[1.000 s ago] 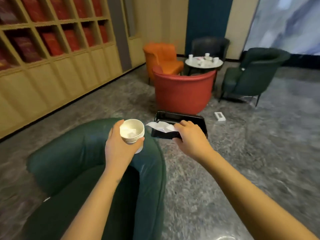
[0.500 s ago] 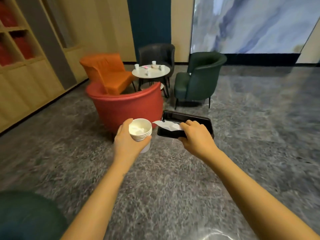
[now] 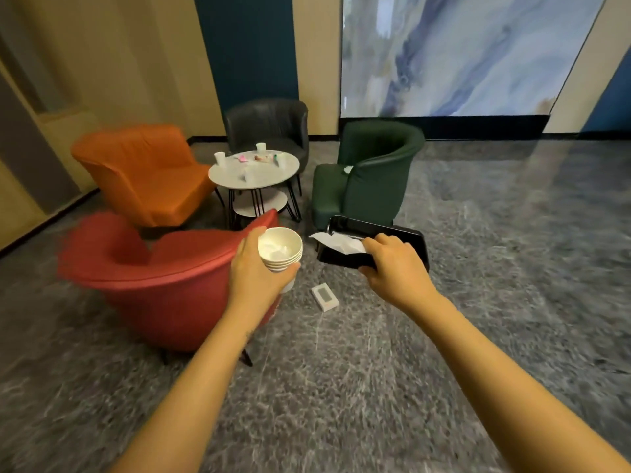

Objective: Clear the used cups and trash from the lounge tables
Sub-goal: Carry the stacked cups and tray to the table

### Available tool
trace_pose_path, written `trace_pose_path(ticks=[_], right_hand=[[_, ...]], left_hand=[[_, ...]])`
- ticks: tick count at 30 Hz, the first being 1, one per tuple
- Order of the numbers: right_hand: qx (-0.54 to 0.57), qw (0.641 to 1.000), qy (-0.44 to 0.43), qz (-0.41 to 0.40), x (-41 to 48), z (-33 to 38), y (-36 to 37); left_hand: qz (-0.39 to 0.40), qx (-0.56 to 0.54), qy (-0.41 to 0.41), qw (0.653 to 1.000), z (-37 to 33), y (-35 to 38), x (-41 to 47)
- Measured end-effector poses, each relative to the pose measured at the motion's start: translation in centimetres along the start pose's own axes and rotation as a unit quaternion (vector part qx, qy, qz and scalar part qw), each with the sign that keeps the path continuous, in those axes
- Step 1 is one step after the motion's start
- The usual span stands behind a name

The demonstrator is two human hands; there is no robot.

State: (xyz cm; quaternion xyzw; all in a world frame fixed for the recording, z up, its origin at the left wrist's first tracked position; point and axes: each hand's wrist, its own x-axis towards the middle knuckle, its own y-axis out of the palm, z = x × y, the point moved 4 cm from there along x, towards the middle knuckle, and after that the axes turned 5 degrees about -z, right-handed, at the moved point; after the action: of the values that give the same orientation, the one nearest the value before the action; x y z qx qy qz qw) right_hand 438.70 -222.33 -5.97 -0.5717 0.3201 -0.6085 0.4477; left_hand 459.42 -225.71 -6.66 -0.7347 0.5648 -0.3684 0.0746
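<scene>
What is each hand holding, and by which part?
Left hand grips a stack of paper cups around its side. Right hand grips a black tray by its near edge, pinching a white napkin against it.

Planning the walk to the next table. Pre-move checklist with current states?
1. Left hand grips cup stack: ok.
2. Right hand holds black tray: ok.
3. Tissue secured on tray: cannot tell; it overhangs the edge.
4. Straight path to round table: not ok; red chair stands between.
5. Floor ahead: not ok; white box lies there.
6. Cups left on that table: ok, at least two show.
</scene>
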Motion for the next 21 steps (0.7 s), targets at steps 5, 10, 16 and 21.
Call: trace_pose_path(ticks=[5,10,16,21], right_hand=[[-0.009,1.0,0.01,-0.007,10.1,-7.3,5.0],[-0.004,1.0,-0.016,0.002,22.8,-14.5,10.7],[0.012,0.996,-0.086,0.027,38.7,-18.6,16.7],[0.051,0.988,-0.134,0.049,49.4,-18.1,23.9]], left_hand=[[0.019,-0.015,0.006,1.0,1.2,10.0,9.6],[-0.011,0.002,-0.025,1.0,4.1,18.7,20.7],[-0.055,0.037,-0.08,0.995,6.5,25.2,33.7],[-0.069,0.044,-0.083,0.993,11.2,28.6,42.5]])
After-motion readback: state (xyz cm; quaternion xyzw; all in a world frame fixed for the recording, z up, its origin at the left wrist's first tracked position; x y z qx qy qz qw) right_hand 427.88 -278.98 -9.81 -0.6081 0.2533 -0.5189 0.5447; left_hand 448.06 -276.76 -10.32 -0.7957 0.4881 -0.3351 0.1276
